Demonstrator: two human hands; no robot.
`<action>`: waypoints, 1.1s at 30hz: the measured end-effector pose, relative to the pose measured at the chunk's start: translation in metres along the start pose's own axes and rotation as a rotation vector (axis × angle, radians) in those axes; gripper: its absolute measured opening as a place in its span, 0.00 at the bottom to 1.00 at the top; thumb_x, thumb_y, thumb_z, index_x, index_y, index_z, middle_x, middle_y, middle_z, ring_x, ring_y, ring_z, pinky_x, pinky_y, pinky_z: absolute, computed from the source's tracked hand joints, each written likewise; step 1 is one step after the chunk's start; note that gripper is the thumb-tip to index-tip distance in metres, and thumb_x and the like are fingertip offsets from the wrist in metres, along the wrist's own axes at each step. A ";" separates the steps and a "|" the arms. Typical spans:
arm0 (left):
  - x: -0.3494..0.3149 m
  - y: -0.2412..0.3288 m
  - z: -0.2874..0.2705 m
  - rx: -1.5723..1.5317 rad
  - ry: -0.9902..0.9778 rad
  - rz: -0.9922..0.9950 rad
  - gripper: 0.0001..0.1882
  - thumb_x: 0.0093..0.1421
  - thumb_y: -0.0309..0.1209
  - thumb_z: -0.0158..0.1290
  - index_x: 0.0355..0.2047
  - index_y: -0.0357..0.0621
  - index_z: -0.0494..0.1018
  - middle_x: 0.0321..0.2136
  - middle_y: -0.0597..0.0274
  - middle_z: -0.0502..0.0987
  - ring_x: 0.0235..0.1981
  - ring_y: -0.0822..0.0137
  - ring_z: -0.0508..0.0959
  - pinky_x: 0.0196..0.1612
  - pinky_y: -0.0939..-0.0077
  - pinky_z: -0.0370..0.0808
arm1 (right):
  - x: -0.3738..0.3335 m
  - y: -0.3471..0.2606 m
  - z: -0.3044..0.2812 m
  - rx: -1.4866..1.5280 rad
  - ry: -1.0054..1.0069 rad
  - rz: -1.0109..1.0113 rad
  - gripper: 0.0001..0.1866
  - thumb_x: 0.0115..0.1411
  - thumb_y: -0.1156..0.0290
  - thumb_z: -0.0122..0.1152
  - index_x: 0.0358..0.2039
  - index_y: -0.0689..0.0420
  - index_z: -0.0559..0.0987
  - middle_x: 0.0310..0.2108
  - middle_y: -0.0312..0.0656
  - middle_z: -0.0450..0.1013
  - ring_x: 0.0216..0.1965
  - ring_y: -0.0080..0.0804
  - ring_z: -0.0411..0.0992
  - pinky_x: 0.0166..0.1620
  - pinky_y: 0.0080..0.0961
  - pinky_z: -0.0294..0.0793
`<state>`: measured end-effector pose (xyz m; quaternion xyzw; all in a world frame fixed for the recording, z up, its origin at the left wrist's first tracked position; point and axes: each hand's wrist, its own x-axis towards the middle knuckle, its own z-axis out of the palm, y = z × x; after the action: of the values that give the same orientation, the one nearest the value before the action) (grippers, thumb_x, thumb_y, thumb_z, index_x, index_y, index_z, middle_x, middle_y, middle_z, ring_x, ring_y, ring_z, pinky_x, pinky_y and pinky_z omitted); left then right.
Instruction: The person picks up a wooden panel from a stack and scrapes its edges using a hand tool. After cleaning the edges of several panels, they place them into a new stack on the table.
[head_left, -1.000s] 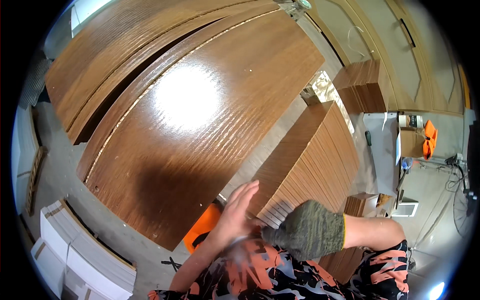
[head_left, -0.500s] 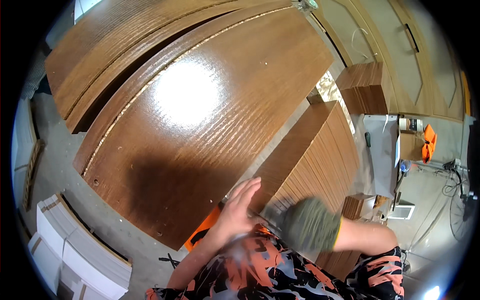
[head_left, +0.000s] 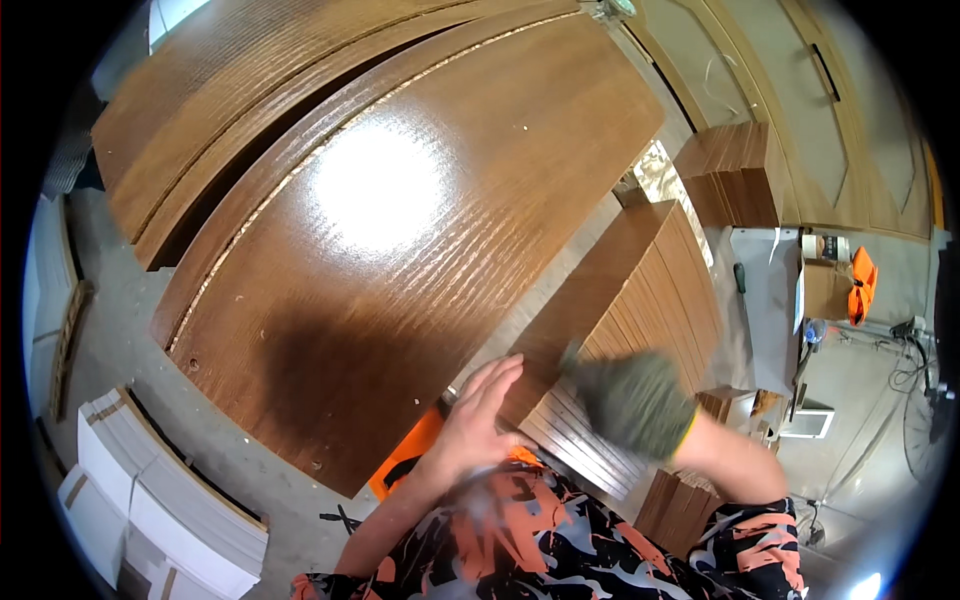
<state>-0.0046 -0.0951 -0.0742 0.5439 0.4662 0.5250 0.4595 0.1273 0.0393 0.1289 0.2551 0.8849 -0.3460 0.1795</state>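
A long stack of thin brown wood-grain boards [head_left: 655, 295] stands on edge in front of me. Its near end shows pale, shiny board edges [head_left: 580, 440]. My bare left hand [head_left: 480, 420] rests by the stack's near left corner, fingers stretched out and the thumb pointing toward the boards. Over the top of the stack is my right hand [head_left: 635, 405], in a dark green glove with a yellow cuff. Its fingers are curled closed; a small dark tip shows at them, but what they hold is hidden.
Large glossy brown panels [head_left: 480, 190] lie to the left, close beside the stack. White stacked panels [head_left: 170, 495] stand at lower left. Another board stack [head_left: 730, 175], a grey surface with a screwdriver [head_left: 740, 278], and an orange item [head_left: 861, 285] are on the right.
My right hand has moved forward over the stack, away from its near end, uncovering the pale edges there. My left hand has stayed in place.
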 end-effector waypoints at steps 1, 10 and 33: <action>-0.004 -0.001 -0.002 0.014 0.000 0.000 0.50 0.38 0.32 0.73 0.62 0.37 0.61 0.63 0.52 0.65 0.65 0.49 0.62 0.65 0.59 0.63 | 0.011 -0.026 0.000 -0.255 -0.129 -0.024 0.24 0.50 0.75 0.60 0.51 0.61 0.73 0.25 0.46 0.74 0.25 0.43 0.75 0.29 0.35 0.75; 0.001 0.000 -0.003 -0.039 0.021 0.044 0.48 0.38 0.24 0.70 0.61 0.39 0.62 0.64 0.52 0.65 0.65 0.49 0.63 0.66 0.59 0.61 | 0.008 -0.037 0.011 -0.262 -0.439 -0.052 0.19 0.59 0.59 0.60 0.46 0.58 0.75 0.36 0.48 0.76 0.37 0.47 0.79 0.44 0.41 0.80; -0.001 0.011 -0.012 0.030 -0.039 -0.125 0.43 0.40 0.23 0.65 0.60 0.34 0.63 0.63 0.48 0.66 0.65 0.49 0.64 0.66 0.60 0.62 | 0.025 0.012 -0.020 -0.302 0.124 0.078 0.19 0.54 0.62 0.64 0.44 0.57 0.77 0.29 0.43 0.78 0.32 0.43 0.77 0.37 0.33 0.78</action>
<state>-0.0159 -0.0975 -0.0627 0.5307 0.4979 0.4775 0.4924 0.1108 0.0696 0.1244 0.2801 0.9257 -0.1853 0.1740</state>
